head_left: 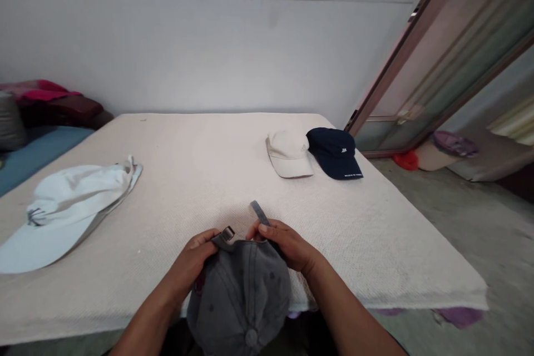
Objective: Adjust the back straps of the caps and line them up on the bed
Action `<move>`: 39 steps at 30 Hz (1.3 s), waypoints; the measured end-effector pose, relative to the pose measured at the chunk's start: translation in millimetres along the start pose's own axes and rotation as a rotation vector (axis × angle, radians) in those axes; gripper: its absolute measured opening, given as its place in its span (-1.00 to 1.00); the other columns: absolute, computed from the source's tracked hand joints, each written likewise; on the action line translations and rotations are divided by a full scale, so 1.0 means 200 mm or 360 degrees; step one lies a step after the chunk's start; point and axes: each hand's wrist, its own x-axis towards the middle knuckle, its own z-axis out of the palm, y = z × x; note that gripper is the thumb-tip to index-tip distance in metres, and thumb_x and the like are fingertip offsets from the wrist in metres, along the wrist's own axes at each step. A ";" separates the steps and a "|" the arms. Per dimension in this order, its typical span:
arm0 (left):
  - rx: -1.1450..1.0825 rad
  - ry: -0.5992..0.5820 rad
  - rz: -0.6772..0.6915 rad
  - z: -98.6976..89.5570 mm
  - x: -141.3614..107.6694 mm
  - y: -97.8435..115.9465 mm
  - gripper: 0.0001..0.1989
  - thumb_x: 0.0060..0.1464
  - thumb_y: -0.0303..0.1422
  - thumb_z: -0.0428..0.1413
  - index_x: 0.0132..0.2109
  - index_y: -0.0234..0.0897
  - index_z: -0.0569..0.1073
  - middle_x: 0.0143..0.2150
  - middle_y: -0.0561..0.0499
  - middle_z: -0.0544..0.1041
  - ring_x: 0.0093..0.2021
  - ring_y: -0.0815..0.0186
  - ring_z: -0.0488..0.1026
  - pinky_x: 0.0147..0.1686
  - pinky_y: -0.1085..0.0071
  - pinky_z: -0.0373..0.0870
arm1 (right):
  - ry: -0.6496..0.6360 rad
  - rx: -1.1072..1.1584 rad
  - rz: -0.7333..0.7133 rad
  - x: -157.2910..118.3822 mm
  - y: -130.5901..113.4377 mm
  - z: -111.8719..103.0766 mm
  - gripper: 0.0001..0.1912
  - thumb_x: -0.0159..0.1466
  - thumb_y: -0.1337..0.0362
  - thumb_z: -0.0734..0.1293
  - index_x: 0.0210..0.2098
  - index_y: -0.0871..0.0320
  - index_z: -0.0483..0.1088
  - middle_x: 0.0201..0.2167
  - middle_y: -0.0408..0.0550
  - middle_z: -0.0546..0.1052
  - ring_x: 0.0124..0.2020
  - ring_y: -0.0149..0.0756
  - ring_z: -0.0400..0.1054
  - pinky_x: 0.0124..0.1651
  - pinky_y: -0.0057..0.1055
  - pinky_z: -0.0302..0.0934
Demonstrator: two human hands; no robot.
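A grey baseball cap [244, 295] is held near the front edge of the table, its crown toward me and its back opening facing away. My left hand [197, 256] is closed on the cap's left side, beside the metal buckle [227, 233]. Between thumb and fingers, my right hand [286, 242] pinches the strap [259, 212] on the cap's right side. The strap's free end points up, apart from the buckle. Most of the cap's brim is hidden beneath the crown.
A white cap [75, 200] lies at the left. Farther back on the right, a cream cap [289, 151] touches a navy cap [335, 150]. A pale textured cloth covers the table [200, 172]. Behind it rises a white wall [200, 55], with a sliding door [400, 89] at right.
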 end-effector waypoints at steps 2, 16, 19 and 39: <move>0.0007 -0.0023 0.0065 0.01 0.00 0.00 -0.87 -0.03 -0.37 0.12 -0.28 -0.30 0.49 -0.44 0.03 0.47 -0.48 0.36 0.36 -0.50 0.50 0.23 | 0.0035 -0.0140 -0.0044 0.00 -0.02 0.00 -0.61 0.30 0.05 0.17 -0.26 0.20 0.49 -0.44 -0.11 0.37 -0.41 -0.42 0.24 -0.33 -0.46 0.09; 0.0066 -0.0018 0.0119 0.08 0.08 -0.03 -0.80 -0.04 -0.27 0.21 -0.24 -0.24 0.53 -0.39 0.05 0.52 -0.43 0.38 0.38 -0.41 0.51 0.26 | 0.0263 0.0385 -0.0125 0.04 0.01 -0.04 -0.86 0.16 0.32 0.26 -0.27 0.20 0.36 -0.53 -0.18 0.37 -0.68 -0.57 0.09 -0.59 -0.54 -0.09; 0.0000 -0.0066 0.0119 0.09 0.08 -0.03 -0.82 -0.04 -0.30 0.20 -0.24 -0.22 0.54 -0.34 0.04 0.54 -0.41 0.38 0.39 -0.40 0.51 0.26 | 0.0236 0.0317 -0.0078 0.04 0.01 -0.02 -0.76 0.26 0.16 0.20 -0.28 0.21 0.35 -0.58 -0.21 0.32 -0.73 -0.61 -0.03 -0.65 -0.55 -0.19; -0.0037 -0.0131 0.0120 0.14 0.08 -0.02 -0.86 -0.03 -0.30 0.21 -0.29 -0.23 0.53 -0.35 0.07 0.51 -0.40 0.40 0.36 -0.36 0.52 0.23 | 0.0147 0.0417 0.0030 0.08 0.02 0.01 -0.92 0.02 0.41 0.22 -0.43 0.20 0.28 -0.59 -0.23 0.34 -0.75 -0.65 -0.06 -0.68 -0.57 -0.29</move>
